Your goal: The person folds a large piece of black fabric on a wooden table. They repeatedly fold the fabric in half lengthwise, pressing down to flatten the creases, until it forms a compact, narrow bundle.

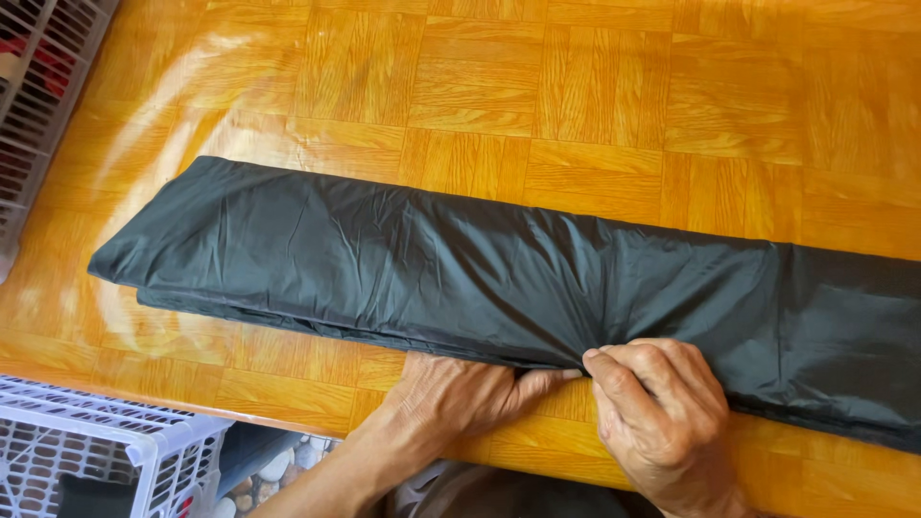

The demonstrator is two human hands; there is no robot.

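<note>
A long dark grey-black cloth point(403, 259), folded into a narrow strip, lies across the wooden table point(595, 105) from left to right. At its near edge my left hand point(451, 393) rests flat on the table with its fingertips tucked under the fabric. My right hand point(662, 408) is right beside it, thumb and fingers pinching the same near edge of the cloth. The cloth's right end runs out of view.
A white plastic lattice basket point(106, 446) stands below the table's near left edge, with something dark inside. Another white basket or rack point(38, 86) sits at the far left. Pebbled floor point(278, 470) shows under the table edge.
</note>
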